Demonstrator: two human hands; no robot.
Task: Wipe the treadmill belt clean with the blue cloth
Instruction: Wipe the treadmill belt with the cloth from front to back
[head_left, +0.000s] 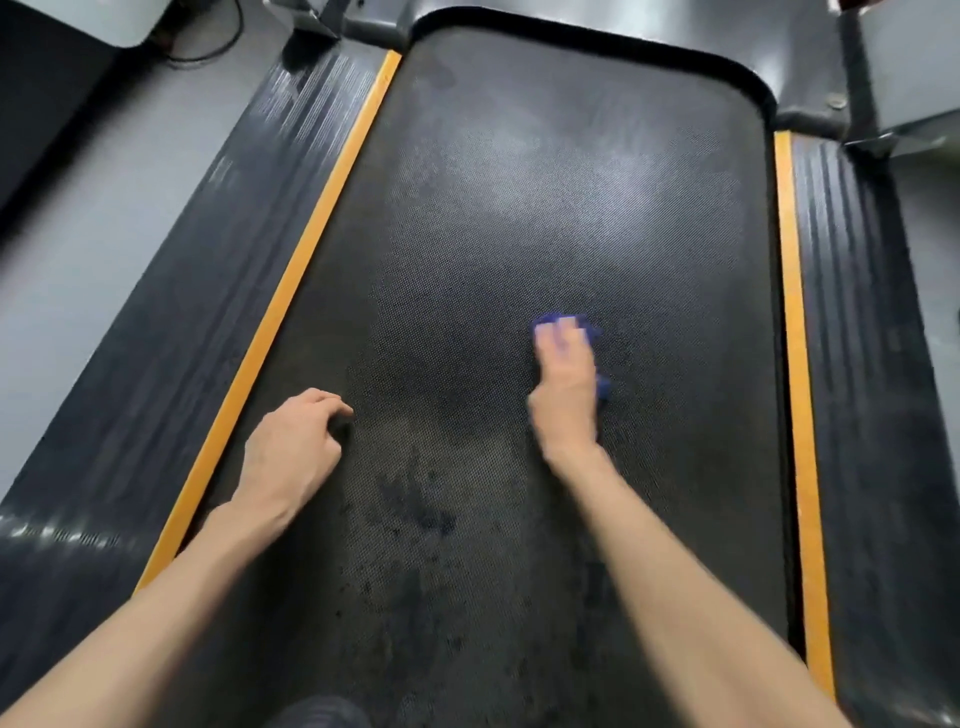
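At the far left a ribbed black side rail (171, 322) was seen, with the left orange stripe (291, 291) next to it. The left hand (291, 452) was rested on the treadmill belt (519, 208) near that stripe, fingers loosely curled, with nothing held. Dark spots (421, 519) were seen between the arms. The right hand (565, 384) was laid flat, fingers straight, on the blue cloth (550, 321), which was pressed on the belt right of the middle. The right orange stripe (795, 338) was seen further right.

The cloth (555, 318) lies on the belt (571, 208), right of centre, under the right hand (563, 384). The left hand (291, 452) sits over the belt near its left edge, beside the side rail (171, 322).
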